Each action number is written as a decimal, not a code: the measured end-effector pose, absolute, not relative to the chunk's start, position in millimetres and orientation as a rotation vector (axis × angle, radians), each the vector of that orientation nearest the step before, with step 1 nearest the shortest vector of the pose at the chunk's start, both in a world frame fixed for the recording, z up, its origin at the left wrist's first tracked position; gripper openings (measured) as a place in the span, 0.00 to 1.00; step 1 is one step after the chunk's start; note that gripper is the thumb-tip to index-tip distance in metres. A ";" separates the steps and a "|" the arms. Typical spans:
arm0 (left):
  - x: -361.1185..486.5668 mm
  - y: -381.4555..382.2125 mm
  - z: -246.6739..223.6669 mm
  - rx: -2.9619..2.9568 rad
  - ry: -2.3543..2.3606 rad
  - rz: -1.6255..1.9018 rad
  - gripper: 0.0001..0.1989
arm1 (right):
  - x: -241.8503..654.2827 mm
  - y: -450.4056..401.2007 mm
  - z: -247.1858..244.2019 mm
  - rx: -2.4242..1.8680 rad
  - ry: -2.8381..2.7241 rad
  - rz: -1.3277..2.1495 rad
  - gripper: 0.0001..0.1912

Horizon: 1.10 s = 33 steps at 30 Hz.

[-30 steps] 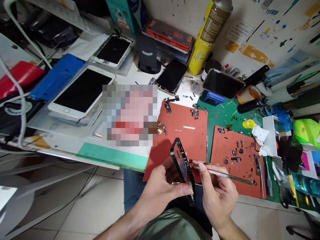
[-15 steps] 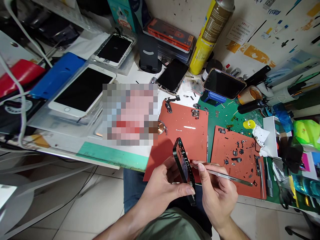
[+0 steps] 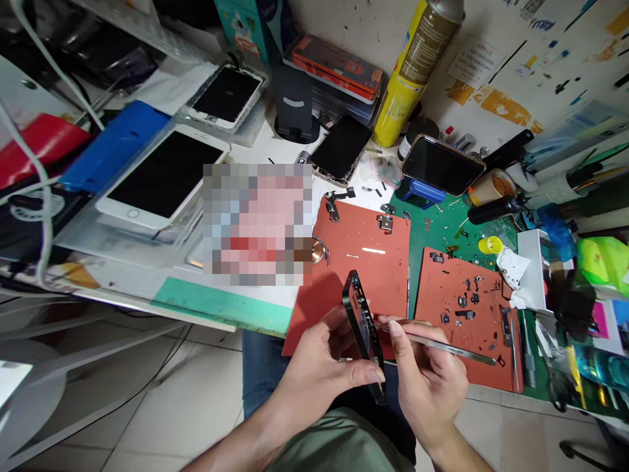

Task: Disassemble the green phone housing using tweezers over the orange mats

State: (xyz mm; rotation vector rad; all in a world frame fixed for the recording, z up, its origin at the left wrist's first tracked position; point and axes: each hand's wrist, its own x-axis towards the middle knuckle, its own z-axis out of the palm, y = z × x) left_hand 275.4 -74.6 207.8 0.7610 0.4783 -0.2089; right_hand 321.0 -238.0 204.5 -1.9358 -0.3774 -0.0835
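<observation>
Tilted up on its edge, a black phone frame (image 3: pixel 362 321) is gripped by my left hand (image 3: pixel 322 367), thumb on its near end and fingers behind it. My right hand (image 3: pixel 430 373) is closed around metal tweezers (image 3: pixel 452 347). Their tips point left into the open inner side of the frame; whether they touch a part there I cannot tell. Beneath and beyond my hands lies a red-brown mat (image 3: pixel 378 282) with a few small phone parts on it. To the right, a second red-brown mat (image 3: pixel 427 295) carries many tiny loose components.
A white phone (image 3: pixel 164 177) lies on the left, beside a blurred-out patch. At the back stand a yellow spray can (image 3: pixel 400 98) and a dark phone on a blue stand (image 3: pixel 420 193). A white box (image 3: pixel 533 262) sits on the right. The table's front edge runs below.
Almost nothing differs. The view has shifted very slightly, while both hands keep the same hold on the phone frame and the tweezers.
</observation>
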 end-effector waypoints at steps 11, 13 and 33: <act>276.6 -76.1 206.5 0.759 0.481 -0.199 0.25 | 322.4 -239.8 206.0 -1.978 -0.442 -0.108 0.11; 277.2 -76.3 207.4 0.770 0.484 -0.196 0.24 | 323.2 -240.4 206.9 -1.998 -0.494 -0.130 0.12; 276.5 -76.4 206.0 0.762 0.493 -0.182 0.26 | 330.4 -240.1 217.5 -2.037 -0.528 -0.096 0.10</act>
